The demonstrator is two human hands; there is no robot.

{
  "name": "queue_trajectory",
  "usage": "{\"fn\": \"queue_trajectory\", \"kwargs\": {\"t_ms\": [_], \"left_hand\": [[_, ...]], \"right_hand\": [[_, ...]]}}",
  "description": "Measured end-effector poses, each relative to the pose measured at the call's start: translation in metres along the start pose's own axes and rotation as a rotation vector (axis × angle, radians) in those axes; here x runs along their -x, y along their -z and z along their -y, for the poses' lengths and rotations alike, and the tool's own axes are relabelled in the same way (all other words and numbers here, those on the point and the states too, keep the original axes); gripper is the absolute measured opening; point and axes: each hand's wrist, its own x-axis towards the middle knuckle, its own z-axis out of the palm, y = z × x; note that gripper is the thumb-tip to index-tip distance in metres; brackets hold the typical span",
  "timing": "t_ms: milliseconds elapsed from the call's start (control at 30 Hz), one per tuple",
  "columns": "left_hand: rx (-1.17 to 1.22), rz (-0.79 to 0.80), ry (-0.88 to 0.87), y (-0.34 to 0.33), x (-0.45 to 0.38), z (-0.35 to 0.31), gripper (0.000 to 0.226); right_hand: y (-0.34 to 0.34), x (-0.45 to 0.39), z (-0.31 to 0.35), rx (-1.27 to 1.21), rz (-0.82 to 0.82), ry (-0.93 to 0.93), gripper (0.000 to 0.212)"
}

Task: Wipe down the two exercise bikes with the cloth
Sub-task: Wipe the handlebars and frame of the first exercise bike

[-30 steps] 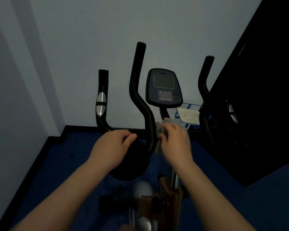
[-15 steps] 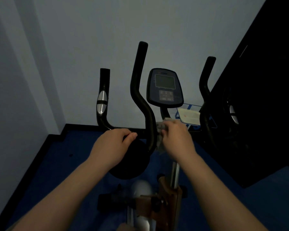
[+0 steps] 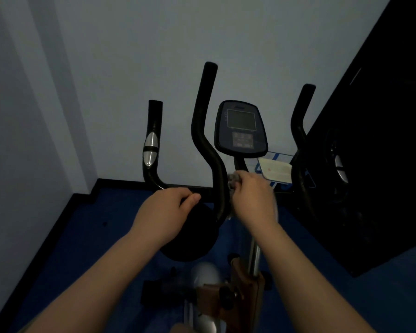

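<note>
black handlebar (image 3: 209,140) of exercise bike, gripped on its crossbar by left hand (image 3: 163,212), fingers curled round. grey cloth (image 3: 233,182) bunched in right hand (image 3: 255,198), pressed against handlebar just below console (image 3: 241,129).

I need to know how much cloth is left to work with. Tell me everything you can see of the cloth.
Only a small part of the cloth shows: a pale grey, crumpled wad, seemingly soft fabric. The right hand grips it and covers most of it, pressing it against the black handlebar just below the console. Its full size is hidden.
</note>
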Motion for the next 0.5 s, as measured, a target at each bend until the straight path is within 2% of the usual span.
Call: {"fn": "queue_trajectory", "kwargs": {"t_ms": [67,133,300,400,500], "left_hand": [[0.003,0.001,0.000,-0.001,0.001,0.000,0.032],[0.011,0.001,0.001,-0.001,0.001,0.000,0.031],[0.012,0.011,-0.005,0.002,0.000,-0.002,0.035],[0.005,0.009,0.002,0.002,0.000,-0.002,0.038],[0.023,0.008,0.016,0.001,0.000,-0.002,0.038]], "right_hand": [[-0.004,0.028,-0.005,-0.064,-0.071,0.045,0.037],[-0.002,0.034,-0.012,-0.092,-0.060,0.090,0.040],[-0.002,-0.010,-0.002,-0.057,0.007,0.002,0.035],[-0.006,0.001,-0.006,-0.277,-0.049,0.018,0.034],[0.008,-0.001,-0.016,-0.587,-0.013,-0.010,0.036]]}}
